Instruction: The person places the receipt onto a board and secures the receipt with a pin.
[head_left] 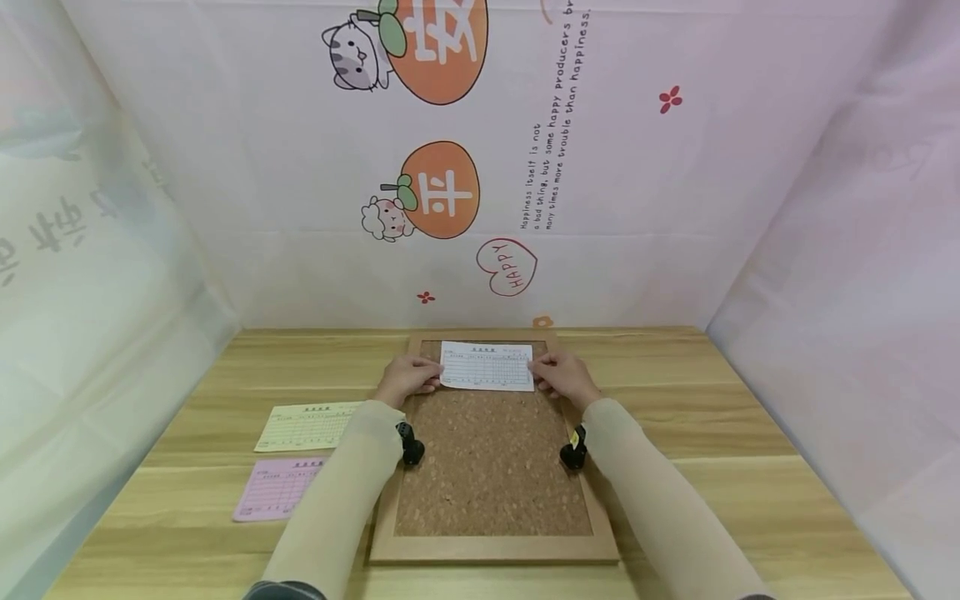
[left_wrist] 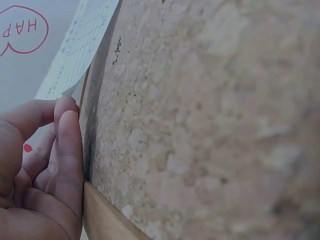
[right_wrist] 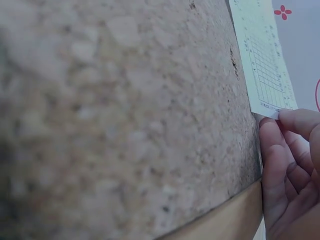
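A white printed form (head_left: 487, 365) lies on the far part of a wood-framed cork board (head_left: 491, 467). My left hand (head_left: 408, 377) pinches the form's left edge, and my right hand (head_left: 561, 375) pinches its right edge. In the left wrist view the left hand's fingers (left_wrist: 67, 135) sit by the board's frame (left_wrist: 102, 217) with the form's corner (left_wrist: 75, 55) above them. The right wrist view shows the right hand's fingers (right_wrist: 282, 150) curled at the form's lower corner (right_wrist: 265, 75), beside the cork board (right_wrist: 125, 110).
A pale yellow form (head_left: 307, 426) and a pink form (head_left: 276, 488) lie on the wooden table (head_left: 750, 467) left of the board. White cloth walls with cartoon prints close in the back and both sides. Wrist cameras (head_left: 411, 448) sit on both forearms.
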